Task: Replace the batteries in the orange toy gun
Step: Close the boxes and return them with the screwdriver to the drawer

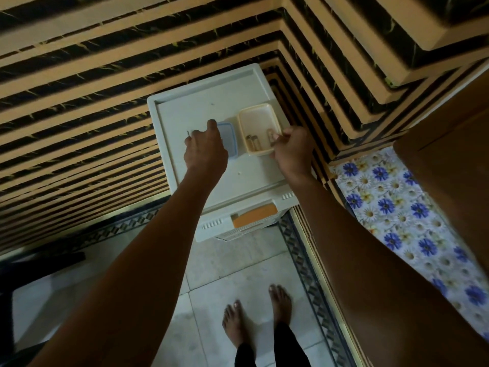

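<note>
Striped tan-and-black wall panels frame a white plastic drawer cabinet [206,107] over pale floor tiles.

Head view: on the cabinet's smooth top, the left hand [205,149] curls over a clear rectangular lid with a blue rim [229,139], a thin metal tip showing at its nine o'clock. The right hand [292,149] grips the near edge of a cream rectangular plastic tub [258,120] holding small cylindrical batteries [252,141], at the hand's nine o'clock. No orange toy gun is visible.
</note>
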{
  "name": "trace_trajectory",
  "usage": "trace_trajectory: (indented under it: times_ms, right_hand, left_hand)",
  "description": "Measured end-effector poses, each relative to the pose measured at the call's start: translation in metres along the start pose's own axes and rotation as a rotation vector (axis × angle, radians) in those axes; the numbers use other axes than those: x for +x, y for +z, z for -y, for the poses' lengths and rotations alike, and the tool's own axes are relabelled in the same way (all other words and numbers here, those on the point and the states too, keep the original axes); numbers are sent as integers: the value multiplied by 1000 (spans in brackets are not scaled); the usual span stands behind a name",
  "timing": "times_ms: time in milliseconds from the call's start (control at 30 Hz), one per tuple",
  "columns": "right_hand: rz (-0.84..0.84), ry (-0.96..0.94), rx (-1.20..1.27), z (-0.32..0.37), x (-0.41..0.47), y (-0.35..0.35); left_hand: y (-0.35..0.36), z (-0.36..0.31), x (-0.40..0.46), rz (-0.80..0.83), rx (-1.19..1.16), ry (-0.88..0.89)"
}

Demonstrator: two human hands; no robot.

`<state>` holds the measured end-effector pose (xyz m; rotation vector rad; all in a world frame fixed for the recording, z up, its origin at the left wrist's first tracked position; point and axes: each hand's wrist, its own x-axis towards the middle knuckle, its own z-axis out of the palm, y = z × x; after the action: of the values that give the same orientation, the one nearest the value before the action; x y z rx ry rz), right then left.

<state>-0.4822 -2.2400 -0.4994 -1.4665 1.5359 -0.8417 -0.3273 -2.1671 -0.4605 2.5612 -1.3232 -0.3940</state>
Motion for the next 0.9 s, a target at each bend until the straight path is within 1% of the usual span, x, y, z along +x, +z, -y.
trace_trajectory:
  times_ms: [67,200,300,367,433,533,633,800,867,900]
  right_hand:
    - [-8,32,13,-7,-4,-7]
    - [-52,88,-10,-20,-26,-26]
    - [-90,45,-1,-26,-57,-47]
    - [-136,21,19,-26,-82,-64]
    - [-164,43,33,-32,-104,-78]
    - [-199,44,-5,-49,-134,-99]
    - [-193,35,-42,-68,-156,-118]
    - [-186,78,-106,-110,-178,-126]
    - [-172,102,-113,-133,-181,-120]
    - [-160,115,-123,-142,-181,-117]
  left_hand:
    - [1,-2,-3,-18,-12,-5]
    - [0,-5,-14,-100,-148,12]
    - [-4,-7,-34,-121,-268,-3]
    - [-8,-8,-56,-134,-353,-23]
    - [-7,-7,-82,-151,-420,-39]
    - [-2,-3,-134,-164,-481,4]
    - [15,6,-180,-92,-523,49]
    - [56,18,-220,74,-576,33]
    - [74,21,-227,152,-578,-2]
    - [84,22,-226,188,-588,-53]
